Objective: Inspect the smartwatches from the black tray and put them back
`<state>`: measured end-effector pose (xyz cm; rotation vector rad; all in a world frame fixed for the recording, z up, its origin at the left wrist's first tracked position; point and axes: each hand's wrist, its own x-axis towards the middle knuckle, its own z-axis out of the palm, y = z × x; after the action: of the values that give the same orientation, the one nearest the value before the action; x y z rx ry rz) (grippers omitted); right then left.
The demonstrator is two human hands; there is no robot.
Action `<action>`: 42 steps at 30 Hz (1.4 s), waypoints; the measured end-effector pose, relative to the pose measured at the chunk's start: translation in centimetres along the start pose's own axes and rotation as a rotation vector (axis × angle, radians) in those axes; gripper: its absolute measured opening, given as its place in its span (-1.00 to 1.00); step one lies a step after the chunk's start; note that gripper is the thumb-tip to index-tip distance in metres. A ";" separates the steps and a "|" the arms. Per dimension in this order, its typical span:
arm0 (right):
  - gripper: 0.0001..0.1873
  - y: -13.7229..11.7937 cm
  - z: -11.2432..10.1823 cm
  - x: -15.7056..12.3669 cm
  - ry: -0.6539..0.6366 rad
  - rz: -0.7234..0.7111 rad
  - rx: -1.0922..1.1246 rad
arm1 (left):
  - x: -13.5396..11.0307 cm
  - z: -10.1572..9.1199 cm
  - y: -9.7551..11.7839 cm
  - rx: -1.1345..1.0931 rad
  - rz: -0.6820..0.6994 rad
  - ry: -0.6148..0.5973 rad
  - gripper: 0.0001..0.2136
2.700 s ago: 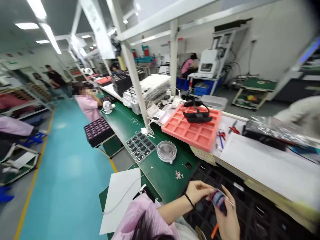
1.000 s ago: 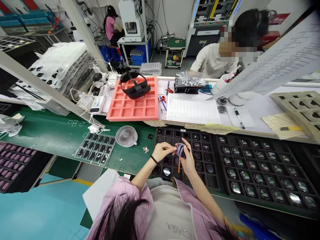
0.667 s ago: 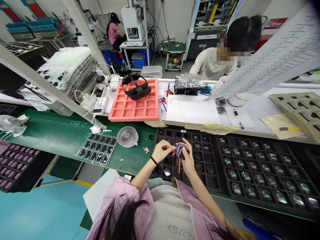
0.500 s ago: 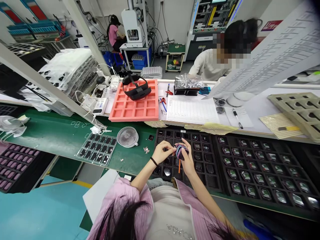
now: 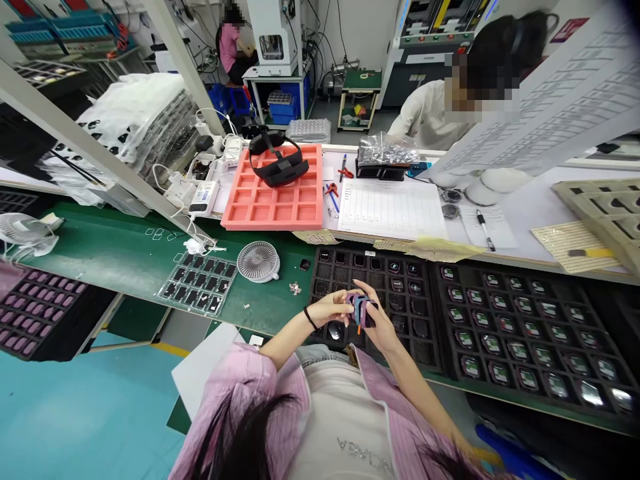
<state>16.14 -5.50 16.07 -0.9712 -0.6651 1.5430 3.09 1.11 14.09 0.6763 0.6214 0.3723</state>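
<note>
My left hand [image 5: 325, 310] and my right hand [image 5: 379, 321] meet low in the middle of the view, above a black foam tray [image 5: 425, 350]. Between them is a small woven strap bundle [image 5: 361, 311] striped purple, blue and pink, probably a watch strap. An orange tab [image 5: 359, 328] sticks out of its lower side. The left fingertips pinch one side of it, and the right fingers wrap the other, hiding much of it. A dark band circles my left wrist. Small dark, glossy round-cornered items sit in the tray pockets under my hands.
A second black tray [image 5: 530, 333] of glossy items lies to the right. On the green bench [image 5: 275, 293] to the left are a white fan [image 5: 259, 261] and a dark grid of small parts [image 5: 197, 283]. Beyond stand a salmon tray [image 5: 273, 207] and a seated co-worker [image 5: 435, 120].
Over the last second my view has swung round from the aisle to face the benches, then shifted slightly. Both hands have stayed together on the strap bundle, drawn slightly toward my body.
</note>
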 end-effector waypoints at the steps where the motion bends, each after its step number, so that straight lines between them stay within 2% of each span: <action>1: -0.45 0.3 0.2 -0.1 0.015 0.014 0.013 | 0.1 0.4 -1.0 -0.122 0.063 0.054 -0.44; 4: -0.50 1.0 0.7 -0.2 0.076 0.020 0.048 | 0.4 1.7 -3.0 -0.445 0.215 0.214 -0.61; 6: -0.51 1.1 0.7 -0.1 0.106 0.010 0.050 | 0.4 2.4 -3.3 -0.582 0.214 0.260 -0.74; 8: -0.53 1.1 0.5 0.0 0.113 -0.001 0.031 | 0.2 2.9 -3.0 -0.652 0.149 0.249 -0.84; 11: -0.56 1.0 0.0 0.2 0.093 -0.008 -0.006 | -0.2 3.2 -2.3 -0.686 0.053 0.227 -0.88; 13: -0.58 0.9 -0.2 0.3 0.081 -0.008 -0.022 | -0.4 3.3 -2.1 -0.690 0.036 0.257 -0.89; 19: -0.59 0.9 -0.2 0.4 0.070 0.007 0.034 | -0.4 4.5 -2.9 -0.697 0.187 0.387 -0.87; 22: -0.60 1.0 -0.1 0.3 0.084 0.019 0.018 | -0.2 4.9 -3.2 -0.690 0.200 0.463 -0.88; 28: -0.59 1.8 -0.7 0.5 0.150 0.060 -0.003 | 1.3 3.7 -4.3 -0.649 0.207 0.491 -0.91; 30: -0.60 2.0 -1.0 0.9 0.178 0.085 0.039 | 1.6 2.9 -4.7 -0.545 0.183 0.467 -0.86; 32: -0.62 2.0 -1.3 1.5 0.226 0.122 0.090 | 1.5 2.0 -4.8 -0.330 0.208 0.476 -0.73; 35: -0.60 1.9 -1.9 2.3 0.284 0.193 0.144 | 0.7 1.0 -4.3 0.169 0.463 0.511 -0.48; 37: -0.57 1.9 -2.1 2.6 0.284 0.231 0.140 | 0.2 0.5 -3.8 0.495 0.592 0.440 -0.35; 39: -0.58 2.2 -2.3 2.7 0.274 0.244 0.112 | 0.0 0.1 -3.4 0.724 0.596 0.359 -0.39; 42: -0.62 3.1 -2.6 2.7 0.247 0.272 0.059 | 0.3 -0.7 -3.0 0.899 0.563 0.304 -0.57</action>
<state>16.76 -3.78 11.62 -1.2218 -0.3205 1.6317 3.26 -0.61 11.53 1.6926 0.8877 0.7357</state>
